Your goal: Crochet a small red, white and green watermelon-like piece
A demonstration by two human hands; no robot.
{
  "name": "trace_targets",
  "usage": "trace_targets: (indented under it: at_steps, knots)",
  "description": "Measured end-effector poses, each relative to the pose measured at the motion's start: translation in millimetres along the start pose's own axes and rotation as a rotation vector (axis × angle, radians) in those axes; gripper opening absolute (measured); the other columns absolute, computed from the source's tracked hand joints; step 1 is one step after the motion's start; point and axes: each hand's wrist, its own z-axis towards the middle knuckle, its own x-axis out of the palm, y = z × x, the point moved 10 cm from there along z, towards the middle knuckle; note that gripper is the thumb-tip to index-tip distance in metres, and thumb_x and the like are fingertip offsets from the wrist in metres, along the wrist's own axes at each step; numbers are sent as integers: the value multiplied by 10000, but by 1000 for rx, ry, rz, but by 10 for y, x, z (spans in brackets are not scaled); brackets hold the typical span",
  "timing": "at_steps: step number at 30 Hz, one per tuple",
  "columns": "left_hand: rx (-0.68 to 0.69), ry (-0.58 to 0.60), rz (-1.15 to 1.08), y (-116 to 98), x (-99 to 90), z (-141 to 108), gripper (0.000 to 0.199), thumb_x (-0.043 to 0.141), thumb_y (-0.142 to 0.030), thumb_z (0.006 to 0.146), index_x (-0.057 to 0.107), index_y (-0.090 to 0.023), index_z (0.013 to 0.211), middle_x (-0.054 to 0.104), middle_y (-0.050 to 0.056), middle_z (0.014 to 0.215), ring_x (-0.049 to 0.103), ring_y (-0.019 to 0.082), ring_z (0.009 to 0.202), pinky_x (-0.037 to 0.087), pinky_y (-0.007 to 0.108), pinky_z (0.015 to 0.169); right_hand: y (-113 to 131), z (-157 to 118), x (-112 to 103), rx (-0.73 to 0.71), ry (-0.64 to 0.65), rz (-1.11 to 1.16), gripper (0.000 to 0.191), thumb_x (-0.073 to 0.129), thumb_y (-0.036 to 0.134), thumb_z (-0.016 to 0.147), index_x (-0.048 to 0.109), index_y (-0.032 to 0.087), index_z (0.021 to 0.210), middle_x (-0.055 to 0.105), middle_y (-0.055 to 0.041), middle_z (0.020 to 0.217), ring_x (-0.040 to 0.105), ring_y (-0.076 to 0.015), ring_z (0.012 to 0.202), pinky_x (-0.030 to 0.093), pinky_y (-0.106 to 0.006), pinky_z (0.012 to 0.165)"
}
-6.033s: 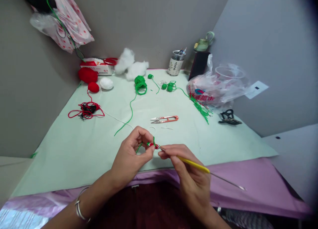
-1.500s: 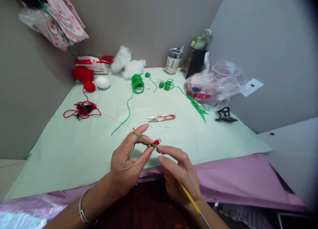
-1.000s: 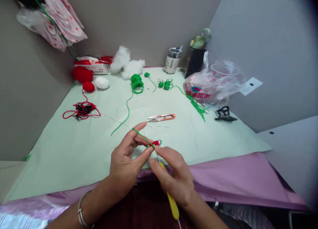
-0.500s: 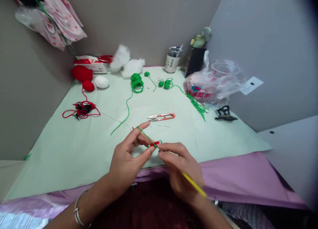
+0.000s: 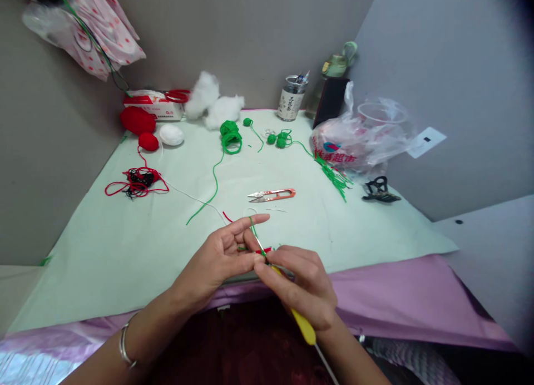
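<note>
Pinched between thumb and fingers of my left hand [image 5: 225, 251] is a small red and green crochet piece [image 5: 262, 251], partly hidden by the fingers. Green yarn [image 5: 252, 226] loops over the raised left index finger. My right hand [image 5: 304, 279] grips a crochet hook [image 5: 303, 325] with a yellow handle, and its metal shaft reaches past the piece to the green yarn. Both hands meet at the crochet piece. Just beyond them lie orange-handled thread snips [image 5: 273, 195], blades pointing left.
Red yarn balls [image 5: 138, 122], a white yarn ball [image 5: 171, 135] and a green yarn bundle [image 5: 231, 137] sit toward the back. White stuffing [image 5: 223, 113] lies by the wall. A plastic bag [image 5: 354, 137], a pen jar [image 5: 291, 100] and a black hair claw [image 5: 379, 190] are at right.
The hook has turned, its yellow handle now nearer me and its shaft pointing forward past the crochet piece. My left index finger stretches further right. Both hands sit slightly lower in view.
</note>
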Motion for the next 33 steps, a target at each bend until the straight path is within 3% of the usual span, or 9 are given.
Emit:
trace_targets:
  at_steps: [7, 10, 17, 25, 28, 33]
  knots:
    - [70, -52, 229, -179, -64, 27, 688, 872, -208, 787, 649, -210, 1438, 657, -25, 828, 648, 156, 810, 536, 318, 851, -182, 17, -24, 158, 29, 254, 426, 550, 119, 1064, 662, 267, 1447, 780, -108, 1217, 767, -206, 1096, 677, -350, 864]
    - [166, -109, 389, -306, -67, -10, 648, 812, -168, 803, 648, -209, 1428, 665, -28, 832, 657, 159, 830, 540, 332, 908, -196, 3, -21, 184, 65, 265, 394, 533, 126, 1070, 689, 239, 1414, 783, -129, 1227, 773, -206, 1116, 675, -334, 885]
    - [437, -217, 662, -546, -29, -127, 519, 736, -136, 846, 691, -231, 1355, 716, -28, 830, 688, 150, 787, 582, 306, 861, -193, -63, -36, 251, 110, 240, 408, 508, 89, 1059, 709, 243, 1379, 779, -137, 1264, 777, -214, 1134, 681, -334, 897]
    - [647, -284, 824, -670, 28, -216, 430, 724, -120, 864, 746, -243, 1276, 730, -17, 794, 736, 186, 837, 589, 376, 991, -199, -128, -47, 364, 57, 237, 428, 588, 6, 999, 735, 256, 1314, 777, -113, 1251, 786, -192, 1078, 681, -307, 872]
    - [597, -283, 742, -636, -3, -186, 443, 735, -113, 842, 748, -236, 1268, 722, -18, 803, 709, 170, 801, 584, 347, 938, -251, -97, -60, 430, 25, 296, 393, 617, -3, 982, 755, 245, 1253, 794, -95, 1173, 790, -180, 1025, 670, -284, 832]
    - [293, -187, 424, -370, -82, -26, 550, 789, -168, 826, 687, -226, 1363, 685, -22, 835, 683, 159, 831, 562, 306, 865, -393, -88, -67, 604, -55, 426, 303, 606, 43, 1004, 788, 258, 1114, 805, -40, 985, 762, -171, 950, 648, -288, 805]
